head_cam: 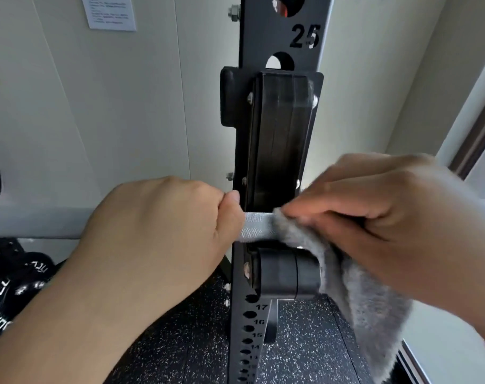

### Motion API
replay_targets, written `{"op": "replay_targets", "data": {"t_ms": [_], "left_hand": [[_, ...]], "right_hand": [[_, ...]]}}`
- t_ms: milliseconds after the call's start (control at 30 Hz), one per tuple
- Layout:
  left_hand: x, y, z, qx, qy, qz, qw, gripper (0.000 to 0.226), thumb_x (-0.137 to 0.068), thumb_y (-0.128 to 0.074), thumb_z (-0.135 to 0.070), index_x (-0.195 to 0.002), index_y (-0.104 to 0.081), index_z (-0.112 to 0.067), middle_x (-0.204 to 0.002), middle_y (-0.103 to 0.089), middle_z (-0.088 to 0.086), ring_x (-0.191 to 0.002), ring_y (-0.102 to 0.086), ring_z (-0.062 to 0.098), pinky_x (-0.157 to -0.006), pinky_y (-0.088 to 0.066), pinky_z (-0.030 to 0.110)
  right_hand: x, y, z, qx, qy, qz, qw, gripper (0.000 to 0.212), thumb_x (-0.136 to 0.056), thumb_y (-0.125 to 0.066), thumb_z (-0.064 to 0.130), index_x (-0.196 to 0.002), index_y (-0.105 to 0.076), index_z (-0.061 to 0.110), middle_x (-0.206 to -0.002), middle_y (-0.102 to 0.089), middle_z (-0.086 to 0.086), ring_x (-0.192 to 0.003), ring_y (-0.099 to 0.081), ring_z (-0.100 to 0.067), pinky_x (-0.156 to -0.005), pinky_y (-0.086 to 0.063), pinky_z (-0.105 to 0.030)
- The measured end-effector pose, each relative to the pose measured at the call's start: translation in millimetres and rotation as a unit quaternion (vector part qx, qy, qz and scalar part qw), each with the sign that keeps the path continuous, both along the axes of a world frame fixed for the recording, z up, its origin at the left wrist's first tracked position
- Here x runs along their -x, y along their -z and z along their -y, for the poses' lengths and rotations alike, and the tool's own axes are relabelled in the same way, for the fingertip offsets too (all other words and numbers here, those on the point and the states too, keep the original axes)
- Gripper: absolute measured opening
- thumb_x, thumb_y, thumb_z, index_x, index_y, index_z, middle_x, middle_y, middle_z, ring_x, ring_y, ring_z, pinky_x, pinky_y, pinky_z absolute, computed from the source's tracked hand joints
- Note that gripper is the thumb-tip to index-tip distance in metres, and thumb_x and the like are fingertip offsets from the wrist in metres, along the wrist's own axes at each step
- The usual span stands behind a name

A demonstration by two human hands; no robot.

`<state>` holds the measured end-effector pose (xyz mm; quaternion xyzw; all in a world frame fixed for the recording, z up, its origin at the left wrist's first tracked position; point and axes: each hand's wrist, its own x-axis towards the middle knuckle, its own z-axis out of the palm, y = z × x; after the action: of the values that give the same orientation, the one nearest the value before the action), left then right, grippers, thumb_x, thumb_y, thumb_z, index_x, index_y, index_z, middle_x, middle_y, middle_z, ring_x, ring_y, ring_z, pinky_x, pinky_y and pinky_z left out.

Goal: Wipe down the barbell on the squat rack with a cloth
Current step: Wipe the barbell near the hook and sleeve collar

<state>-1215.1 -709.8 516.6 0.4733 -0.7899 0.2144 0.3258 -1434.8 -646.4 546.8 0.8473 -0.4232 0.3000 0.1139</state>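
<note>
Barbell (256,227) lies across the rack hook (280,134) at the upright (260,37). Left hand (163,225) wraps the shaft, steadying; right hand (374,217) pinches grey cloth (346,273) onto the knurl. Better: wrap cloth fully round, twist while sliding outward

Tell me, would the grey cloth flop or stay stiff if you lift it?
Probably floppy: the grey cloth drapes over the barbell and hangs loose below the right hand. Likely light and soft too, since its surface looks fuzzy.
</note>
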Motion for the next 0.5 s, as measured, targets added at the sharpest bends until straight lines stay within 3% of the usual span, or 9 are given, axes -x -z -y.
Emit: {"op": "replay_targets", "data": {"t_ms": [100, 200, 300, 367, 500], "left_hand": [[-4.2, 4.8, -6.1, 0.017, 0.009, -0.009, 1.0, 0.049, -0.101, -0.033, -0.041, -0.055, -0.044, -0.028, -0.042, -0.038, -0.007, -0.035, -0.033, 0.017, -0.047, -0.013, 0.018], [-16.2, 16.6, -10.4, 0.053, 0.012, -0.021, 0.998, 0.045, -0.106, -0.032, -0.037, -0.071, -0.058, -0.027, -0.058, -0.052, -0.008, -0.051, -0.047, 0.022, -0.049, -0.021, 0.027], [-20.4, 27.5, -12.1, 0.078, 0.015, -0.044, 0.996, 0.049, -0.108, -0.029, -0.037, -0.077, -0.063, -0.022, -0.068, -0.059, -0.005, -0.065, -0.056, 0.03, -0.068, -0.038, 0.042], [-16.2, 31.8, -9.2, 0.085, -0.014, -0.05, 0.995, 0.055, -0.109, -0.025, -0.038, -0.073, -0.063, -0.021, -0.064, -0.057, -0.003, -0.062, -0.055, 0.032, -0.07, -0.038, 0.044], [-11.7, 26.3, -9.7, 0.075, -0.02, -0.044, 0.996, 0.058, -0.109, -0.021, -0.041, -0.064, -0.052, -0.023, -0.053, -0.042, -0.005, -0.052, -0.046, 0.03, -0.059, -0.031, 0.037]], "right_hand": [[-17.6, 5.0, 11.9, -0.002, -0.053, 0.001, 0.999, 0.016, -0.097, -0.071, 0.017, -0.104, -0.083, 0.025, -0.096, -0.077, 0.013, -0.092, -0.069, -0.001, -0.082, -0.054, -0.016], [0.2, 2.1, 2.4, -0.039, -0.054, 0.0, 0.998, 0.015, -0.099, -0.071, 0.021, -0.105, -0.083, 0.028, -0.103, -0.074, 0.015, -0.099, -0.069, 0.0, -0.083, -0.053, -0.014], [16.2, -1.3, -11.8, -0.055, -0.024, 0.015, 0.998, 0.017, -0.094, -0.069, 0.026, -0.098, -0.082, 0.037, -0.1, -0.072, 0.019, -0.095, -0.07, 0.001, -0.076, -0.051, -0.011], [11.8, -1.3, -4.6, -0.039, -0.015, 0.014, 0.999, 0.019, -0.095, -0.07, 0.022, -0.096, -0.081, 0.036, -0.097, -0.072, 0.018, -0.091, -0.07, 0.001, -0.073, -0.05, -0.009], [-8.0, 7.8, 9.4, -0.034, -0.037, 0.011, 0.999, 0.02, -0.098, -0.072, 0.011, -0.107, -0.083, 0.026, -0.102, -0.073, 0.012, -0.095, -0.069, 0.0, -0.081, -0.048, -0.007]]}}
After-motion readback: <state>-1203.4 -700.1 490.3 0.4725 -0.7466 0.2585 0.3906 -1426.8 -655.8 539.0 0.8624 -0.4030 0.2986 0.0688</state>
